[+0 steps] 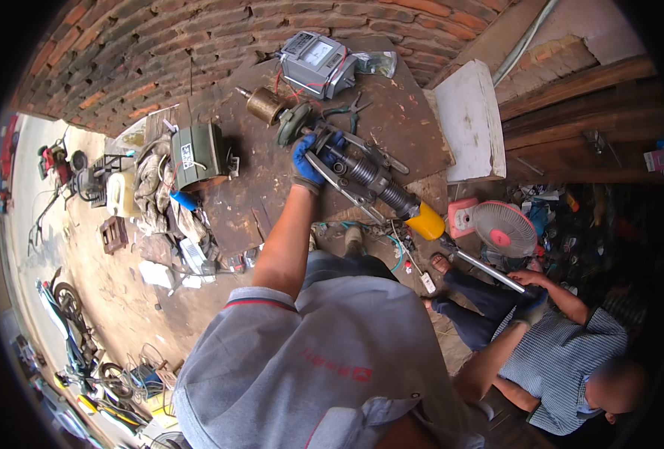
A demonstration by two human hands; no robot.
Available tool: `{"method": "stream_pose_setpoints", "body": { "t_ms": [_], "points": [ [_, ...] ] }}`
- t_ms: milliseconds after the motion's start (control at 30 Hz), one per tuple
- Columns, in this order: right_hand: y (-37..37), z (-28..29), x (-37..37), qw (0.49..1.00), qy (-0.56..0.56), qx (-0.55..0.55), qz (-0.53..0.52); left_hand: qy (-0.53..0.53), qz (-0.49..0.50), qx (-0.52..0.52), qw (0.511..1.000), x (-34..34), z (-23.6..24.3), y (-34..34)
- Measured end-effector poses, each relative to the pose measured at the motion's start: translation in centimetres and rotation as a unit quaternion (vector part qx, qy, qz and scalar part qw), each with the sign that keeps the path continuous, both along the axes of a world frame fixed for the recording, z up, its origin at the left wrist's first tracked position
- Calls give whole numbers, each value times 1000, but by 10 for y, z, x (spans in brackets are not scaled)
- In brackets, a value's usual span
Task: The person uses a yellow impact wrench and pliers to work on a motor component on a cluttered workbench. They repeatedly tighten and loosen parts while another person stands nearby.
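Observation:
A hydraulic gear puller (pixel 365 172) with steel jaws and a yellow end (pixel 425 222) lies aslant over the wooden table. Its jaws reach round a round green end plate (pixel 294 124), which joins a copper-coloured motor rotor (pixel 265 105). My left hand (pixel 307 162), in a blue glove, is closed about the puller's jaw end, beside the green plate. Out to the right, my gloved right hand (pixel 531 305) grips the far end of a long metal pump handle (pixel 489 270) running from the yellow end. My right fingers are partly hidden.
A grey meter (pixel 317 65) with red leads and pliers (pixel 347 112) lie at the table's back. A green motor housing (pixel 199 157) stands left. Close to the handle sits another person (pixel 564 352), one hand near its end. A pink fan (pixel 502 228) stands beyond the table's right edge.

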State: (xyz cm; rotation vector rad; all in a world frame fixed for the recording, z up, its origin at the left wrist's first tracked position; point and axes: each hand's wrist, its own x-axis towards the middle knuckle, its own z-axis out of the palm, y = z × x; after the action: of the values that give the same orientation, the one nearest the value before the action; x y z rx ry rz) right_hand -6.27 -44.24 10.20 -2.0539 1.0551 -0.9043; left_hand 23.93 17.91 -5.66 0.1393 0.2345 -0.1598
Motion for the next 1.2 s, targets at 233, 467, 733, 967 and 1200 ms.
{"method": "stream_pose_setpoints", "body": {
  "t_ms": [233,467,733,967,1200],
  "points": [
    [228,101,94,963,-148,81,208,-15,13,22,1000,-3,-9,6],
    [-17,2,-24,906,-145,391,72,0,2,-5,1000,-3,-5,-1],
    [194,101,93,967,-67,-45,241,-25,18,7,999,-6,-3,6],
    [-6,20,-13,867,-184,414,205,-23,4,-26,999,-3,-2,0],
    [177,87,85,972,-89,-30,217,-17,18,-10,1000,-7,-8,5]
  ]
}}
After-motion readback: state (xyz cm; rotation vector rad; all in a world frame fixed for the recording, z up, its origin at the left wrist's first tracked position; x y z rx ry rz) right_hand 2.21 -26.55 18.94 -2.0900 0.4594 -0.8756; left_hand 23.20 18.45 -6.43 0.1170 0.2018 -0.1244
